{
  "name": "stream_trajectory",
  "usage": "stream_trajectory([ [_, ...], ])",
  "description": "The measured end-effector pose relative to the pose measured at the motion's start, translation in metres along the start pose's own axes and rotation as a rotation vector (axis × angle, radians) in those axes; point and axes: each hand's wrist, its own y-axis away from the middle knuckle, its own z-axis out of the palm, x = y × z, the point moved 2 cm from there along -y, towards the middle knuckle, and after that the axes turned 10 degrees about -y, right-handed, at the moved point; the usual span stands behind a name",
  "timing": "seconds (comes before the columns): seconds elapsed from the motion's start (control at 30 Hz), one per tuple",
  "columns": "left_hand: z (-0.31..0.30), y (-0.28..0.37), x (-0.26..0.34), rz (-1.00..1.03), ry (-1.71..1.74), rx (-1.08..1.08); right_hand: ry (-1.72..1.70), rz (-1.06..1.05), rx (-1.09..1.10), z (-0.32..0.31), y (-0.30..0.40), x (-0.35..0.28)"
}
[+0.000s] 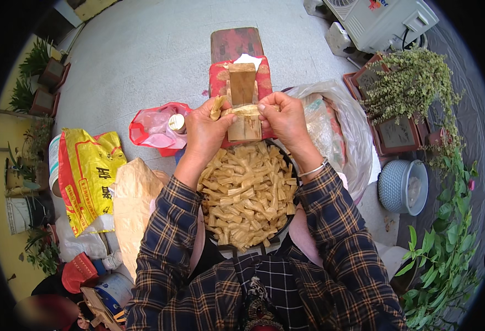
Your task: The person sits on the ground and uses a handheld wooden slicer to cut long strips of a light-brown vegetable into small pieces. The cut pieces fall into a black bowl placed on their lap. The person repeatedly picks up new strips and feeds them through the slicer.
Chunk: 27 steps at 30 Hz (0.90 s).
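My left hand (204,126) and my right hand (284,119) pinch a pale tan, leaf-like strip (247,110) between them. One end of it stands up folded beside my left thumb. The strip is stretched across a wooden block (244,129), in front of its upright wooden post (242,82). Block and post rest on a red patterned cloth (219,78) over a wooden bench (235,43). Below my hands, a dark round basin (295,182) is heaped with folded and knotted tan strips (246,194). What the strips are made of, I cannot tell.
Left are a red plastic bag (145,138) holding a lidded jar (177,123), a yellow printed sack (91,173) and a tan sheet (137,198). Another person (48,310) is at lower left. Right are a clear plastic bag (350,111), a blue-grey pot (397,186) and potted plants (412,82).
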Motion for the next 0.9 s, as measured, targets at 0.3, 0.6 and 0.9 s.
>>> stream_trajectory([
  [0.3, 0.001, -0.005, -0.009, -0.025, -0.055, -0.021, 0.338, -0.149, 0.044, 0.003, -0.012, 0.015],
  [0.6, -0.009, 0.009, -0.02, -0.101, -0.263, -0.162, 0.848, -0.389, 0.19, -0.025, -0.01, 0.011],
  [0.9, 0.037, 0.082, 0.015, 0.175, -0.709, -0.577, -0.019, -0.168, 0.274, -0.04, 0.019, -0.008],
])
